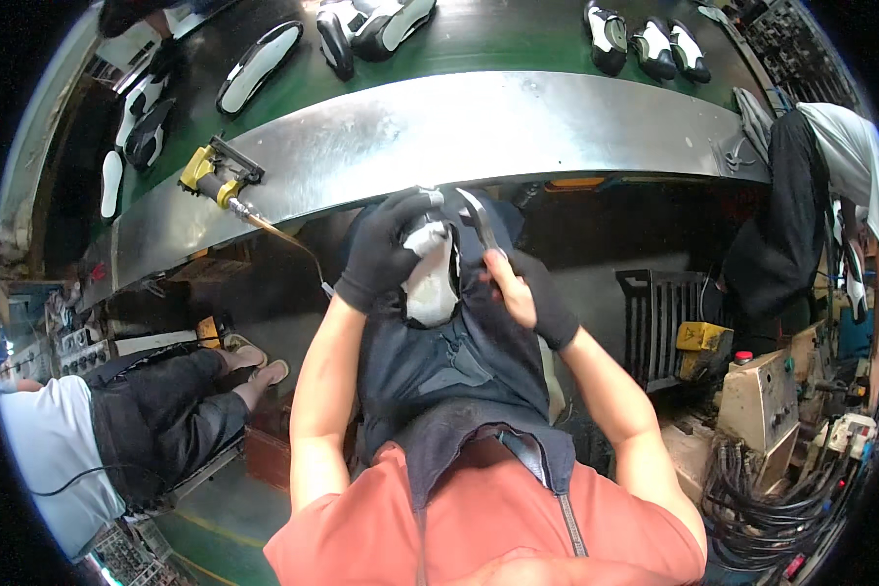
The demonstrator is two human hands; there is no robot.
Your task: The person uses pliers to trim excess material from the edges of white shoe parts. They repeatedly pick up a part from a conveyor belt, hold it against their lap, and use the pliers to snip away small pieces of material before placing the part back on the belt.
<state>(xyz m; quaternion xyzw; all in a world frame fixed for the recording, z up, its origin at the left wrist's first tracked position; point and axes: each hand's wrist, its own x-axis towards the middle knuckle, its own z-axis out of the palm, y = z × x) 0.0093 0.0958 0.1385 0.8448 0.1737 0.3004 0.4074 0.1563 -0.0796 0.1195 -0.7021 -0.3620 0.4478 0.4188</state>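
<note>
Head view: my gloved left hand point(386, 249) grips a shoe point(432, 278); right hand point(527, 293) pinches pliers point(479, 220) below the steel bench point(479, 127).

- The single view comes from a wide fisheye camera on the person's head, looking steeply down over the chest in an orange shirt point(479, 527) and dark apron point(459, 371).
- It sits close to the two black-gloved hands, left hand point(386, 249) and right hand point(527, 293), near picture centre.
- Ahead lies the curved steel bench edge point(518, 122) (bent by the lens), with the green conveyor belt point(498, 34) beyond.
- No second view shares the scene.
</note>
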